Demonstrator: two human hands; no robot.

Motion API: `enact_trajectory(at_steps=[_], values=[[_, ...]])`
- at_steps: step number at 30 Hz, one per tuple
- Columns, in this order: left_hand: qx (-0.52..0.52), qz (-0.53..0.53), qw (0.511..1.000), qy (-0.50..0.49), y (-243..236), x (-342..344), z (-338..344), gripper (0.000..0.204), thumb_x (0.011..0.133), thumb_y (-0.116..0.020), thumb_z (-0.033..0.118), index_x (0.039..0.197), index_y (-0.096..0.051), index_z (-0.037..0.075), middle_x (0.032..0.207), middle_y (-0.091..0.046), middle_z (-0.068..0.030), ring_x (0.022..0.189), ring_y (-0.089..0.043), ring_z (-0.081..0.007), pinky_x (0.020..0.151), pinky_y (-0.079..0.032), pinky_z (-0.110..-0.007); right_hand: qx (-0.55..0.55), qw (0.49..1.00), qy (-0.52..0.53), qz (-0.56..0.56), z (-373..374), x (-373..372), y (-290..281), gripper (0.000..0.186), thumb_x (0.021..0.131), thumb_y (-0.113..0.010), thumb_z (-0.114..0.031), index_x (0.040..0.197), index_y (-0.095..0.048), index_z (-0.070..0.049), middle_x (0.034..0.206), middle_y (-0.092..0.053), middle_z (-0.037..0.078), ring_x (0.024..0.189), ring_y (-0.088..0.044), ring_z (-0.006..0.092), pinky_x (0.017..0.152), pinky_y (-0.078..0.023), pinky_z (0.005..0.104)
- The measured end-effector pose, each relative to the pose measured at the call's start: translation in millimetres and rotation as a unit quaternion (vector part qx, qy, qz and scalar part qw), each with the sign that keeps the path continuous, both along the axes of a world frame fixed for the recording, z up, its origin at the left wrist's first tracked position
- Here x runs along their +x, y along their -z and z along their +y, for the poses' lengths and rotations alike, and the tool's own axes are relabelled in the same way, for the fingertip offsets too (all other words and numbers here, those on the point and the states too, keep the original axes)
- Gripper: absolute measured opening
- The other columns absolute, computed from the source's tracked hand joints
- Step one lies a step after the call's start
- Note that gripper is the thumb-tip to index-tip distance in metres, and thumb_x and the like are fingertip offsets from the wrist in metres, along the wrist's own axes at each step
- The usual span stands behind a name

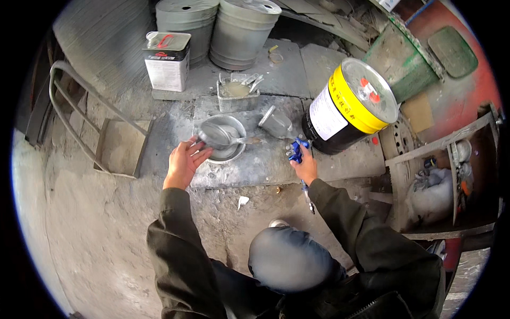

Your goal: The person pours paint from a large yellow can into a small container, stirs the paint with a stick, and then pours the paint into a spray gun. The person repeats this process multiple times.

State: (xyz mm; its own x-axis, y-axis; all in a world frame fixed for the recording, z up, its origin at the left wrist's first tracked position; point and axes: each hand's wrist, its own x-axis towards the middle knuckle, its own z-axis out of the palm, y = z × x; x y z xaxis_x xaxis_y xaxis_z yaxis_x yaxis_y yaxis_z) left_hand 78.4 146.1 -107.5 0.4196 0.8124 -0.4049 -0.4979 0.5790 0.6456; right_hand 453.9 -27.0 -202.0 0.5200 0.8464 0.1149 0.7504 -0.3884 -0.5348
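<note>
My left hand [187, 162] holds a round grey metal cup [213, 135] over a steel bowl [223, 157] with grey residue inside. A flat implement [246, 140] lies across the bowl’s right side. My right hand [304, 166] grips a blue spray gun [297, 151] with a fitting hanging below it. Between the bowl and a black-and-yellow drum [326, 119] is another grey cup-like container [273, 123], tilted. Behind the bowl is a rectangular tub [237, 103] of cloudy liquid with tools in it.
Two grey drums [241, 34] and a rectangular can [166, 69] stand behind. At left is a metal trolley [95, 143]; at right, a green bin [393, 64] and metal cabinet [443, 143] with odds and ends. My knee [287, 255] is below; a white scrap [243, 201] lies on the floor.
</note>
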Motion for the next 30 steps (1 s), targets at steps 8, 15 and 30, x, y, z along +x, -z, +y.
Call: enact_trajectory(at_steps=[8, 15, 30], values=[[0.019, 0.178, 0.984, -0.015, 23.8, 28.3, 7.9, 0.047, 0.095, -0.055, 0.013, 0.131, -0.040, -0.013, 0.112, -0.059, -0.0276, 0.096, -0.067, -0.0342, 0.082, -0.060, -0.037, -0.102, 0.994, 0.003, -0.035, 2.3, -4.1, -21.1, 0.069, 0.076, -0.078, -0.024, 0.137, -0.047, -0.011, 0.093, -0.069, 0.021, 0.085, -0.066, 0.0419, 0.072, -0.051, 0.0513], [0.053, 0.339, 0.937, -0.070, 38.5, 47.7, 15.7, 0.041, 0.087, -0.068, 0.008, 0.119, -0.051, -0.010, 0.087, -0.067, -0.0179, 0.069, -0.070, -0.0222, 0.062, -0.061, -0.028, 0.019, 0.993, -0.111, -0.041, 8.6, -19.8, -59.9, 0.051, 0.083, -0.072, -0.029, 0.129, -0.056, -0.012, 0.104, -0.067, 0.014, 0.086, -0.066, 0.0338, 0.071, -0.052, 0.0439], [0.302, 0.683, 0.665, -0.014, 24.7, 55.7, 23.4, 0.046, 0.073, -0.073, 0.026, 0.111, -0.059, 0.006, 0.071, -0.068, -0.0079, 0.071, -0.069, -0.0296, 0.072, -0.053, -0.041, 0.082, 0.958, -0.235, 0.142, 145.0, -104.2, -75.5, 0.021, 0.079, -0.071, -0.027, 0.085, -0.067, -0.007, 0.074, -0.069, 0.011, 0.071, -0.068, 0.0307, 0.062, -0.051, 0.0418]])
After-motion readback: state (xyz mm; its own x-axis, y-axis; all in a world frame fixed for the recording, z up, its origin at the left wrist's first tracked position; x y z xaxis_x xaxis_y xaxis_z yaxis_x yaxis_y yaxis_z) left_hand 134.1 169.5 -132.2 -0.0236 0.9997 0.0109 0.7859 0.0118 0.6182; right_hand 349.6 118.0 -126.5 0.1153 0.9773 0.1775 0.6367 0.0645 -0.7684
